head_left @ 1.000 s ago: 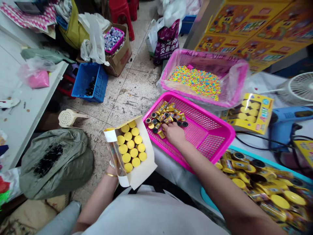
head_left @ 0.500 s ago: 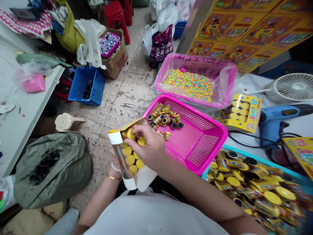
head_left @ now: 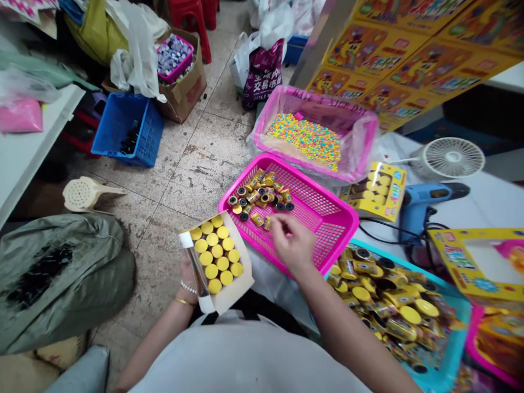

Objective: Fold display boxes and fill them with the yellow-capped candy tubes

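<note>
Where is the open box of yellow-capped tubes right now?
In the head view, the open box of yellow-capped tubes is held in the left hand, low and left of centre, just beside the pink mesh basket.

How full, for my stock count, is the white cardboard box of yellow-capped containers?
It looks full: yellow caps stand packed in rows across the white cardboard box, with no gap showing.

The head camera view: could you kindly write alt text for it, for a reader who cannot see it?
A person's left hand holds an open box of yellow-capped tubes, while the right hand reaches over a pink mesh basket of small yellow-and-black canisters.
</note>
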Demonstrator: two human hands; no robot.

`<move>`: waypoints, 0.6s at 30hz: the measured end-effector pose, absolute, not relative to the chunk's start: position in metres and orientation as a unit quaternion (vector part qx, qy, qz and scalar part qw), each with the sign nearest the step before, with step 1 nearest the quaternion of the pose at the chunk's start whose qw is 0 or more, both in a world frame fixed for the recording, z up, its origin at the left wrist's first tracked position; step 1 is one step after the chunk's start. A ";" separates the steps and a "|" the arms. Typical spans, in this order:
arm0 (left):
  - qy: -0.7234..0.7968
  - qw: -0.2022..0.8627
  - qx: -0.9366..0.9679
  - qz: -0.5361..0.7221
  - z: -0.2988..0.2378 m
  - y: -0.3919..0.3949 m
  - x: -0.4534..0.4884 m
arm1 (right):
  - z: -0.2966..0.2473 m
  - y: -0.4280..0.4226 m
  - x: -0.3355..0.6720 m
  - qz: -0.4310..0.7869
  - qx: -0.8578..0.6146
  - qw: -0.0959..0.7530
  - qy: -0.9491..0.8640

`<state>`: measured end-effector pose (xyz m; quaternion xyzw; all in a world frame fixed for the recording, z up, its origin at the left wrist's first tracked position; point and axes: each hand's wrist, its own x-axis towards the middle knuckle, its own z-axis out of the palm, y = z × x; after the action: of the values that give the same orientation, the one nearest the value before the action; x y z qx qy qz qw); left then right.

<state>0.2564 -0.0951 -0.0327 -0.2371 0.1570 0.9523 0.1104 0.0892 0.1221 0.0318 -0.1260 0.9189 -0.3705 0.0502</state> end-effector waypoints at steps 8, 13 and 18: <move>0.132 0.114 -0.306 0.936 -0.052 -0.067 0.265 | -0.061 0.143 0.062 -0.284 -0.116 0.243 0.920; 0.176 0.038 -0.293 0.939 -0.048 -0.058 0.278 | -0.019 0.145 0.086 -0.328 -0.099 0.231 0.911; 0.183 0.053 -0.264 0.945 -0.054 -0.065 0.303 | 0.036 0.137 0.136 -0.495 -0.187 0.225 0.818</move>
<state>0.3032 -0.0654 -0.0538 -0.2644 0.1826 0.9455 0.0530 0.1355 0.1368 0.0363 -0.1872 0.8180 -0.4950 0.2254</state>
